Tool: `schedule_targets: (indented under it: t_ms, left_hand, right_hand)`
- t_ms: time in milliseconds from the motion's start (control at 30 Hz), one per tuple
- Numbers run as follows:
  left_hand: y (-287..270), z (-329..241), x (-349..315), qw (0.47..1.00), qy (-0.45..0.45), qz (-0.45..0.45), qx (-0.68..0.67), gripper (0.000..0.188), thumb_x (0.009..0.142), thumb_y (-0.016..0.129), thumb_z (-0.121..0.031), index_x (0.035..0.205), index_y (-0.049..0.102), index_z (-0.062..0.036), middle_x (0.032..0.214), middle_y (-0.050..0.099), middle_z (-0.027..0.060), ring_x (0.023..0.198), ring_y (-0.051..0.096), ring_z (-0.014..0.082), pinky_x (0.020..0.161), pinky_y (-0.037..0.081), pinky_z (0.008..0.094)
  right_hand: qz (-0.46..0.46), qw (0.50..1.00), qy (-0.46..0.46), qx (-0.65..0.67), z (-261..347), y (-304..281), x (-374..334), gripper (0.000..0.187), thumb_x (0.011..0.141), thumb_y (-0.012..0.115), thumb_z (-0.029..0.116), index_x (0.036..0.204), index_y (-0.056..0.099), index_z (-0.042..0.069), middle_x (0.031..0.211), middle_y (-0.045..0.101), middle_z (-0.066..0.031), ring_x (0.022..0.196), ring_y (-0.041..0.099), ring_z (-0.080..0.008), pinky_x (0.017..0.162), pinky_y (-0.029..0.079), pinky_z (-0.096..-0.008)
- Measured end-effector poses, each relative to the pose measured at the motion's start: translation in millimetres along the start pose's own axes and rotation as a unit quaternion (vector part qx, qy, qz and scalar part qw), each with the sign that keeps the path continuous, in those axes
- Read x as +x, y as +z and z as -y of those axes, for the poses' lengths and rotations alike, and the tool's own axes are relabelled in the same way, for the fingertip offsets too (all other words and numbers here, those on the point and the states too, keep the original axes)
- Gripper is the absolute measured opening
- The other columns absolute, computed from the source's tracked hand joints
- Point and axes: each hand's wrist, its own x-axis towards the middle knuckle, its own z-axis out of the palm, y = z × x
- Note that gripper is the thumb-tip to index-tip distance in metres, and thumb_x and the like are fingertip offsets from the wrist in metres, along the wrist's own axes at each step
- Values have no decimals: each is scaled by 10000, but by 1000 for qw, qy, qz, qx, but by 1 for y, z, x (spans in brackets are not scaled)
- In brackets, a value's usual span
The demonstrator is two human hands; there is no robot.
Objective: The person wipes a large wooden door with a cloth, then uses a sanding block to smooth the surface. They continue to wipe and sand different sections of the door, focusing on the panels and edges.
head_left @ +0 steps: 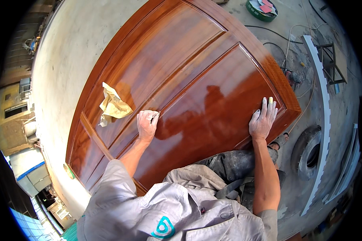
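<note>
A glossy reddish-brown wooden door (189,76) with recessed panels lies before me. My left hand (147,126) is closed at the moulding beside the near panel. Something small and pale shows at its fingertips, too little to name. My right hand (262,123) rests flat on the door near its right end, fingers stretched out. A yellow wrap (270,100) covers one of its fingertips, and whitish dust coats the fingers. Left of my left hand, a crumpled yellow sheet of paper (115,105) sits on the door.
A round green tub (262,9) with pink and white pieces stands on the floor at the far right. Cables (288,40) run there. A long white strip (320,104), a tyre (307,152) and a small metal-framed stand (334,64) are on the right.
</note>
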Motion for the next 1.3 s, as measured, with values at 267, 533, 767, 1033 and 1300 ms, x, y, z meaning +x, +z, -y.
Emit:
schedule_targets:
  t_ms: [267,533,767,1033,1300]
  left_hand:
    - [46,-34,75,997,72,5,-29,180,814,821,-33,947,722,-102,937,696,45,905,644,270,790,465,422]
    - [66,-47,101,995,93,-20,-32,180,806,828,-33,937,719,-90,926,688,53,891,643,277,792,477,426]
    - [127,-94,170,994,104,-14,-34,98,825,804,-73,894,736,-87,905,692,62,911,642,280,807,483,429]
    - [227,-169,320,986,157,-42,30,88,850,760,-127,817,704,-67,857,673,100,917,640,317,849,516,447]
    - [230,-173,322,985,169,-26,4,89,828,808,-131,860,757,-66,897,697,109,959,645,320,884,529,455]
  right_hand:
    - [6,1000,-3,6,2,0,1,657,953,566,139,1598,450,98,1699,356,-165,1592,284,-388,1315,204,-547]
    - [15,1000,6,11,5,-2,0,670,946,564,158,1601,442,87,1704,343,-176,1594,273,-401,1314,198,-557]
    - [26,999,25,8,0,-8,-1,685,915,592,142,1585,466,75,1705,344,-180,1599,272,-396,1319,195,-547]
    - [32,998,31,42,10,-10,5,678,893,607,139,1559,495,76,1692,360,-180,1589,286,-405,1311,218,-562]
    - [31,998,43,45,9,-16,5,665,886,625,134,1540,518,81,1679,390,-180,1580,312,-397,1308,230,-561]
